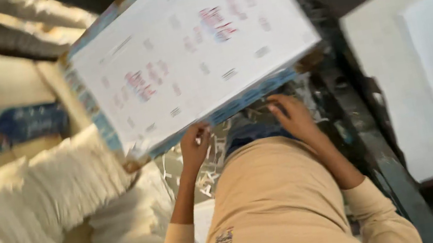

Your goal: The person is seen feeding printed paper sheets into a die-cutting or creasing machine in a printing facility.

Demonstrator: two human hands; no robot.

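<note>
Head view, looking down the person's beige long-sleeved top. Both hands are at the near edge of a large stack of white printed sheets with pale red marks and a blue-patterned border (192, 48), which fills 12 o'clock of the frame and sits tilted.

Left hand (195, 146) at about 7 o'clock of the stack: fingers curled up onto the edge, looks like a pinch grip on it. Right hand (291, 116) at about 5 o'clock of the stack: fingers bent at or under the edge; motion blur, so I cannot tell if it is clamped or just resting.

Progress, judging from this alone: stack is gripped and mid-handling, not squared to anything, not set down flat.

Around it: fanned piles of cream paper sheets (35, 201) at 9 o'clock, a blue printed bundle (32, 121) above them, paper scraps on the floor by the hands, and a white flat board with a sheet on it (393, 78) at 3 o'clock, well apart.
</note>
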